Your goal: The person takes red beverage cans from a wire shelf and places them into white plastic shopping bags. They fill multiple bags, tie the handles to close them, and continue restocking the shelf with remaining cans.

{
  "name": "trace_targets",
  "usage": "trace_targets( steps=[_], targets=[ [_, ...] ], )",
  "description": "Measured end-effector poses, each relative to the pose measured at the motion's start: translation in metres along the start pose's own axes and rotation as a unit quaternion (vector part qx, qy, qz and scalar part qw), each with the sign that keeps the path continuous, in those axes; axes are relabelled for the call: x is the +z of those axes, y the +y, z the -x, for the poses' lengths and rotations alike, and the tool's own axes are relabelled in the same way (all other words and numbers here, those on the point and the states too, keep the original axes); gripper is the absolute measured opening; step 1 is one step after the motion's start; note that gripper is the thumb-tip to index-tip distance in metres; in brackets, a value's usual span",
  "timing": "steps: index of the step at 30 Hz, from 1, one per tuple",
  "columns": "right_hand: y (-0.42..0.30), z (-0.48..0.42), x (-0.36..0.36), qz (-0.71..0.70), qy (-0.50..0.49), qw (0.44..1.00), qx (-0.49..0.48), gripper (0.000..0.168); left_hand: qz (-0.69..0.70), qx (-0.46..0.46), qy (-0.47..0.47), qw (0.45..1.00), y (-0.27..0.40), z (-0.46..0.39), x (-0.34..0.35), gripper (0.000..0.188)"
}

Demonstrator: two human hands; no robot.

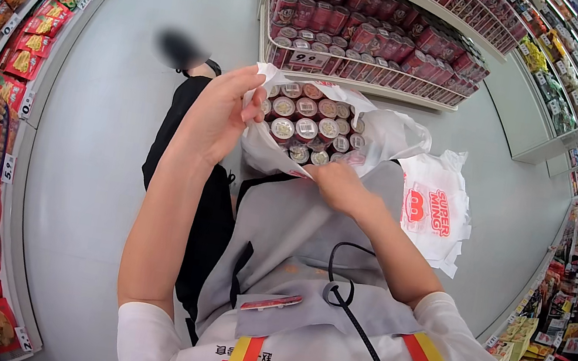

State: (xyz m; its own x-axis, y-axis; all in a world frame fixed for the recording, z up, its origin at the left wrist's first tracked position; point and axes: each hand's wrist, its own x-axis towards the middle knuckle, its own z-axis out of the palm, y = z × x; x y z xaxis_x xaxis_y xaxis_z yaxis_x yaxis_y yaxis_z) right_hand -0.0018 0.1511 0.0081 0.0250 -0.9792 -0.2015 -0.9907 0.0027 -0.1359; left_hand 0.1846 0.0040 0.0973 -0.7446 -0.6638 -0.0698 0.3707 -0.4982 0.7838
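Note:
Before my knees stands a white plastic carrier bag (385, 133), its mouth spread wide. Inside, several slim red drink cans (306, 128) stand upright with their lids up; some lids carry barcode stickers. My left hand (230, 107) pinches the bag's rim at its far left corner between thumb and fingers. On the near side, my right hand (340, 185) is a fist closed on the rim. Bag film hides the lower part of the cans. A flat stack of white plastic bags with red print (433, 210) lies to the right, beside my grey apron (306, 216).
Ahead is a display shelf (360, 82) with a wire front, filled with similar red cans. Snack shelves (26, 63) run along the left side. More packed shelves (554, 315) line the right. A black cord (370, 349) hangs over my chest.

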Motion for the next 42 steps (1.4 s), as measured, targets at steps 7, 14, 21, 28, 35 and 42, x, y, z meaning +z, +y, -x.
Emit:
trace_targets(
  steps=[7,14,21,28,35,42],
  targets=[
    [0.006,0.012,-0.017,-0.081,0.002,0.997,-0.005,0.024,-0.023,0.045,-0.01,0.999,0.002,-0.006,0.007,0.032],
    [0.025,0.006,-0.007,-0.273,-0.005,0.96,-0.06,0.033,-0.019,0.108,-0.044,0.993,-0.016,-0.036,0.002,0.068],
    [0.112,-0.026,0.002,-0.161,-0.069,0.973,0.149,0.037,0.115,0.128,-0.159,0.972,-0.023,-0.038,-0.022,0.081],
    [0.134,-0.02,-0.008,-0.006,-0.293,0.954,0.067,0.039,0.162,0.123,-0.129,0.971,-0.021,-0.051,-0.006,0.077],
    [0.099,-0.006,0.02,0.189,-0.217,0.957,-0.047,0.026,0.138,0.099,-0.142,0.975,-0.023,-0.043,-0.014,0.086],
    [0.091,-0.024,0.004,-0.086,-0.244,0.963,-0.08,0.015,0.136,0.101,-0.157,0.973,-0.025,-0.035,-0.025,0.09]
  ],
)
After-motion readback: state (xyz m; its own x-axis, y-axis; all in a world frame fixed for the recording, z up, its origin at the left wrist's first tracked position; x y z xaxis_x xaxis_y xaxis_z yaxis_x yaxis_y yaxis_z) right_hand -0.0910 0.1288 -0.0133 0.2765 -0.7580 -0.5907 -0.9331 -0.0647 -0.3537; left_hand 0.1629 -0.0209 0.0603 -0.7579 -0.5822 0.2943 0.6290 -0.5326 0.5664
